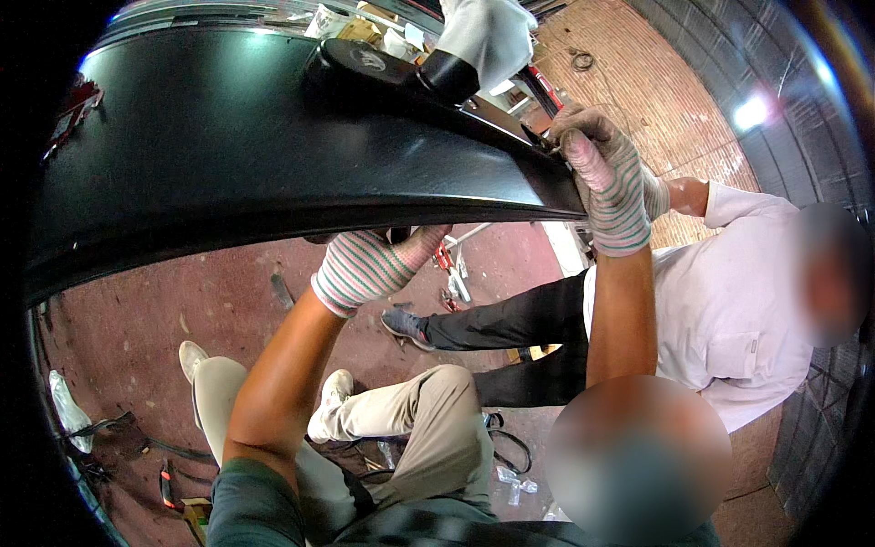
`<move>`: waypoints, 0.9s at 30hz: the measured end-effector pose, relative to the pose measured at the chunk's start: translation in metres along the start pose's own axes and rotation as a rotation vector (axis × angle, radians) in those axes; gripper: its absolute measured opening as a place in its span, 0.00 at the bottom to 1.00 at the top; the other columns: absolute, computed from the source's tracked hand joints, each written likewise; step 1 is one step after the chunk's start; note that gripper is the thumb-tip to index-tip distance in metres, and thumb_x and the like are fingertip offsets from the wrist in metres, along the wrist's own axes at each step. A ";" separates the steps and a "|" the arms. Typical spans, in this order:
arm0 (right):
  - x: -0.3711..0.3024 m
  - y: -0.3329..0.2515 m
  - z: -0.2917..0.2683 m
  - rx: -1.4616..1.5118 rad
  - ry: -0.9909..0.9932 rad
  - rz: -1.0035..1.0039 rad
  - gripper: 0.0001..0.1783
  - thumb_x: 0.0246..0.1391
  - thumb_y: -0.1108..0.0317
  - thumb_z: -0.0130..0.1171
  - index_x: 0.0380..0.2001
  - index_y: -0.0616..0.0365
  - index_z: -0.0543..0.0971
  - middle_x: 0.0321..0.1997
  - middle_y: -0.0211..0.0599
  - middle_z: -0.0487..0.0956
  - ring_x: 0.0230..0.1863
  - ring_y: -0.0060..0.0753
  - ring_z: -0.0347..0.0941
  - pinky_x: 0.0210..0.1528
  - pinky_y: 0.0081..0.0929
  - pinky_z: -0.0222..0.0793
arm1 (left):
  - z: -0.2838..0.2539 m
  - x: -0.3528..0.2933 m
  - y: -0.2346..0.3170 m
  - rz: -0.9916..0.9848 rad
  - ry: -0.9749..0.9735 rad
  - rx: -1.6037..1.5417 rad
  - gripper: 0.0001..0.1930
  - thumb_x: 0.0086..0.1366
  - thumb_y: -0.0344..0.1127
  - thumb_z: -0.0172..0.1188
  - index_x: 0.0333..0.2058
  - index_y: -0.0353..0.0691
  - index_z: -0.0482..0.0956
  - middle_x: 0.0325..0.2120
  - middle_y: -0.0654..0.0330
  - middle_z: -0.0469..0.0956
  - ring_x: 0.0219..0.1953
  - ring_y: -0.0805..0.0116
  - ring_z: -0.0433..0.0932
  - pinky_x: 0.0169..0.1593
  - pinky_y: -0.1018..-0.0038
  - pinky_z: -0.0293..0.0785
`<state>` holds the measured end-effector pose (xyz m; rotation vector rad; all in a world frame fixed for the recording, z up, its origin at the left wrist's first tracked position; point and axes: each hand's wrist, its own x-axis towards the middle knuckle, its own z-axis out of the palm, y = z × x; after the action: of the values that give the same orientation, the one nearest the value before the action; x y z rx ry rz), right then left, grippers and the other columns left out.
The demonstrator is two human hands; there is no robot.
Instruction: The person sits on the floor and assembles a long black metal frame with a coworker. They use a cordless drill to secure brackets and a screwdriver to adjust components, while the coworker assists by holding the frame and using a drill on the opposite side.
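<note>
A large glossy black panel (228,137) stretches across the upper left, with a raised black housing (365,68) along its top. My left hand (369,264), in a striped knit glove, is at its lower edge; the thumb lies along the edge and the fingers are hidden behind the panel. At the panel's right end is my right hand (603,178), also gloved, with fingers curled and thumb raised. A small dark pointed piece (536,139) shows by its fingertips; what the fingers close on is unclear. A co-worker's gloved hand (654,193) is just behind it.
A co-worker in a white shirt (720,310) stands close on my right. A grey cloth-like piece (492,36) rises above the panel. The reddish floor (228,301) holds a red-handled tool (167,483), a black cable (519,451) and a white plastic bag (68,410).
</note>
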<state>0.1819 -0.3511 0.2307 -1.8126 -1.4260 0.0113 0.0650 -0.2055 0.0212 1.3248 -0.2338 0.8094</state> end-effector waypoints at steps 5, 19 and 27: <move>-0.001 0.005 -0.003 0.215 0.084 0.050 0.11 0.60 0.62 0.62 0.35 0.59 0.78 0.35 0.30 0.76 0.35 0.19 0.69 0.40 0.19 0.66 | 0.001 0.000 0.001 -0.018 0.020 -0.047 0.15 0.58 0.40 0.70 0.42 0.43 0.82 0.36 0.62 0.83 0.35 0.69 0.80 0.41 0.76 0.76; 0.003 0.006 -0.001 0.120 0.043 0.044 0.14 0.60 0.58 0.60 0.36 0.59 0.77 0.37 0.37 0.74 0.35 0.26 0.65 0.40 0.22 0.59 | 0.013 0.008 0.004 0.007 0.007 -0.104 0.17 0.58 0.34 0.70 0.46 0.39 0.80 0.42 0.57 0.83 0.45 0.67 0.81 0.49 0.70 0.77; 0.006 -0.005 0.011 0.030 0.139 0.126 0.21 0.61 0.52 0.59 0.40 0.62 0.77 0.36 0.34 0.78 0.36 0.23 0.69 0.43 0.20 0.63 | 0.007 0.010 -0.001 0.069 0.039 0.076 0.12 0.57 0.29 0.69 0.41 0.38 0.83 0.35 0.60 0.83 0.38 0.70 0.80 0.39 0.75 0.76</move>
<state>0.1750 -0.3398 0.2284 -1.8393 -1.2078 -0.0280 0.0748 -0.2075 0.0282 1.3767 -0.2207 0.9085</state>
